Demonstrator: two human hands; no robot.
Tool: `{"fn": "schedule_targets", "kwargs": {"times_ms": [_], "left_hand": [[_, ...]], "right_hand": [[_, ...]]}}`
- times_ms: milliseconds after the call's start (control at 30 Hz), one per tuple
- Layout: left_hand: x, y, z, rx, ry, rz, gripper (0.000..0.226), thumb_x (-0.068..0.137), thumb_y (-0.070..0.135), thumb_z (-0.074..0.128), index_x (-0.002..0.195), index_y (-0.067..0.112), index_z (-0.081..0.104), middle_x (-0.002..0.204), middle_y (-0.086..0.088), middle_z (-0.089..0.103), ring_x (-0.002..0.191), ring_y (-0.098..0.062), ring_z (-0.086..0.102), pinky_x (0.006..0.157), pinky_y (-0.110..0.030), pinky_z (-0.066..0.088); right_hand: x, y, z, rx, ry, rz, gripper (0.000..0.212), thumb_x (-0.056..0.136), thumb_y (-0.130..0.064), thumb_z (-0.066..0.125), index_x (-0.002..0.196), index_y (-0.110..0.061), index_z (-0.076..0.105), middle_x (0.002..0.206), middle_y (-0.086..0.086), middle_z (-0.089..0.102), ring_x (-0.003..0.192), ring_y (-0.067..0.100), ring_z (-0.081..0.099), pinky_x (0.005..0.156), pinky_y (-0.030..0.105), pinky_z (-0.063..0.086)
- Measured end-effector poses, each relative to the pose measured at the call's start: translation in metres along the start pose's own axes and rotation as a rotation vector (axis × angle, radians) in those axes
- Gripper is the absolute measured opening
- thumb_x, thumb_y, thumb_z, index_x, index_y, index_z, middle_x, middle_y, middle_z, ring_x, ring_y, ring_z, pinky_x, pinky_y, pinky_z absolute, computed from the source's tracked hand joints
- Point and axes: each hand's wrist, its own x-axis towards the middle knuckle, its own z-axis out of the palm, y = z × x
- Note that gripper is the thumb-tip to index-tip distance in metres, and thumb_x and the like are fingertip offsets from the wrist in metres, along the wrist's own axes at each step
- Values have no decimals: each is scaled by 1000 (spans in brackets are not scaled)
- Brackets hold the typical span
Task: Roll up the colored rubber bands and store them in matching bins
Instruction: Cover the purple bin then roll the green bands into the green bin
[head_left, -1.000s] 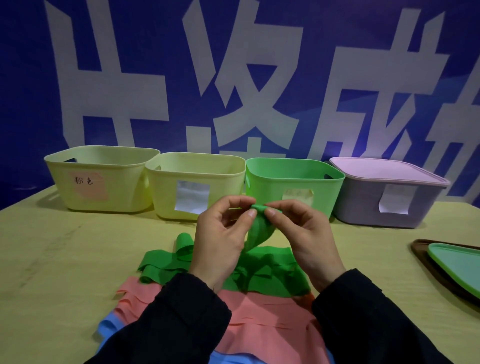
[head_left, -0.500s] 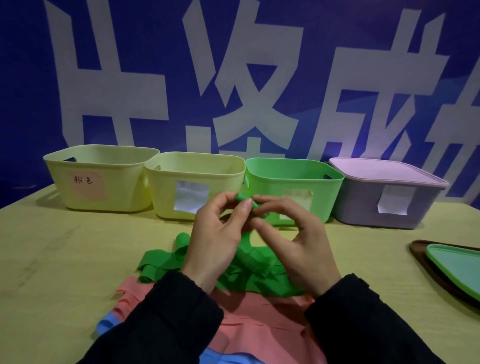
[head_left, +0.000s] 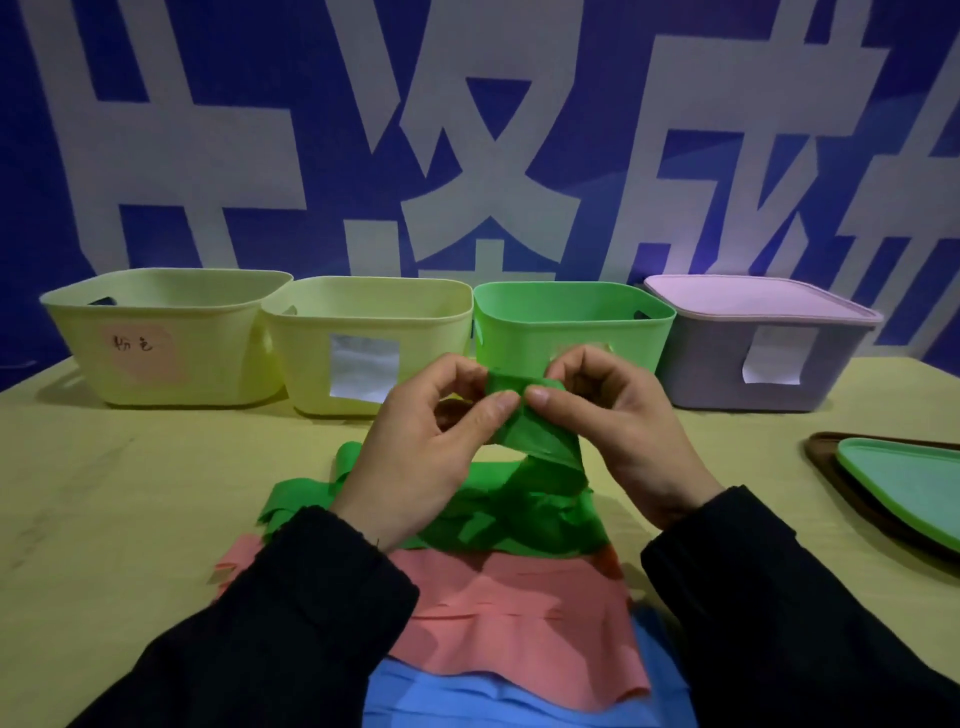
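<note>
Both hands hold the end of a green rubber band (head_left: 540, 447) up above the table. My left hand (head_left: 415, 457) and my right hand (head_left: 623, 431) pinch its partly rolled top between thumbs and fingers. The rest of the green band trails down onto a pile of green bands (head_left: 498, 519). Pink bands (head_left: 519, 623) and blue bands (head_left: 467, 701) lie below that pile, close to me. The green bin (head_left: 571, 332) stands open just behind my hands.
Along the back stand a yellow bin with a pink label (head_left: 156, 338), a yellow bin with a white label (head_left: 363, 343) and a lidded purple bin (head_left: 763, 348). A green lid on a brown tray (head_left: 904, 488) lies at the right edge.
My hands have shifted slightly while turning the band's end between the fingers. The rolled part at the top looks a little wider now.
</note>
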Motion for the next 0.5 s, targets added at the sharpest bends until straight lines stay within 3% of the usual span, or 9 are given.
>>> {"fn": "schedule_targets", "kwargs": {"times_ms": [133,300,500], "left_hand": [[-2,5,-1,-52,-2,-54,19,82,32,72,94,18,72,92,-1,70,73,-12,69,72,-34,60],[-2,7,2,-172,48,-93,35,77,25,72,109,14,65,92,-9,70,77,-16,70,64,-26,57],[-4,2,4,-113,43,-92,19,94,18,62,111,11,69,102,-8,74,84,-13,72,69,-27,58]], "right_hand": [[-2,-1,1,-41,-8,-11,13,83,-14,76,80,-20,65,67,-6,57,61,7,49,54,16,40],[-5,-7,4,-11,-63,18,9,84,-3,71,89,-10,69,77,-8,72,71,3,64,66,16,50],[-6,-5,5,-227,-89,-18,16,83,-13,68,97,-21,73,85,-9,73,80,3,66,73,17,50]]}}
